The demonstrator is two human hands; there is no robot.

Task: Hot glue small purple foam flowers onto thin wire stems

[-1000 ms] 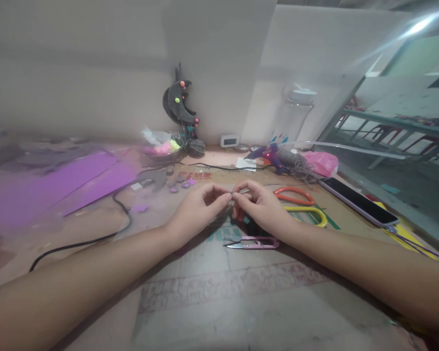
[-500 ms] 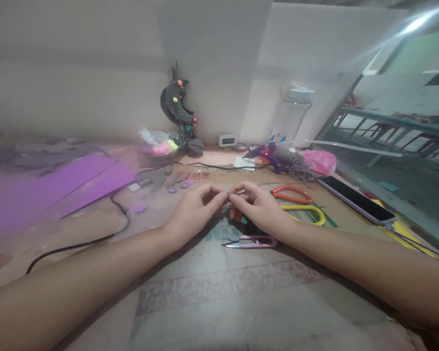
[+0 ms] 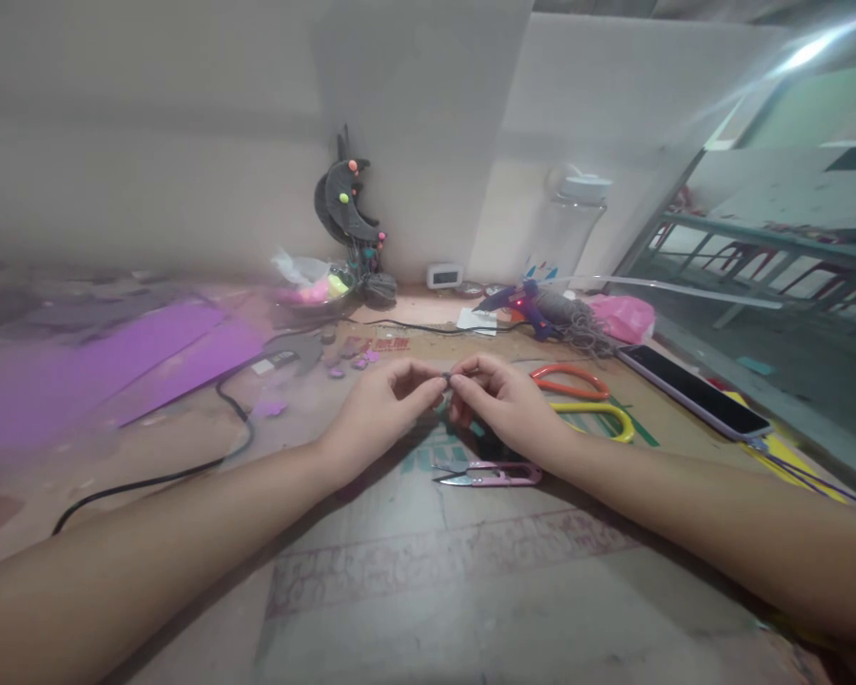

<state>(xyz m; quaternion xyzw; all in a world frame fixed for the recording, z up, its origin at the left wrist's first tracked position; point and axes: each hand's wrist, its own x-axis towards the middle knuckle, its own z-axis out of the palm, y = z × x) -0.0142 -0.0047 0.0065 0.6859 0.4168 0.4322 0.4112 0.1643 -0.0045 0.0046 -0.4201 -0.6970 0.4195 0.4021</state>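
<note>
Fingers (image 3: 430, 388) on tiny dark piece (image 3: 447, 378)

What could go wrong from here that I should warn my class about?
The tiny dark piece pinched between left hand and right hand could slip away. The pink thread snips, blades apart near the right hand, might nick it. The glue gun shows a red light; if hot, it may scorch the gray yarn beside it.

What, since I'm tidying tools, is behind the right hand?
Behind the right hand, an orange handle and a yellow handle show partly. The hand covers where they lead, so their other ends cannot be seen.
</note>
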